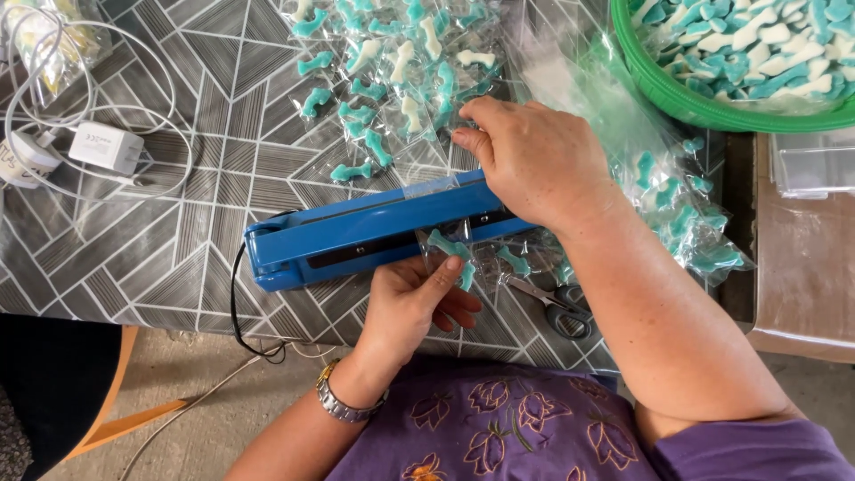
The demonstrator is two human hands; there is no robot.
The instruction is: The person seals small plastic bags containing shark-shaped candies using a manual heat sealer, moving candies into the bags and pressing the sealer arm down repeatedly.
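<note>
From my screen I saw the left hand (411, 307) pinched on a small clear bag (448, 252) of teal and white gummy pieces, its mouth tucked into the blue heat sealer (356, 233). The right hand (534, 160) lay flat on the sealer's bar, fingers together, clamped on nothing. Sealed bags (392, 80) were spread just beyond the sealer, scissors (552, 303) lay near its right end, and a green basin (677, 93) stood further right.
</note>
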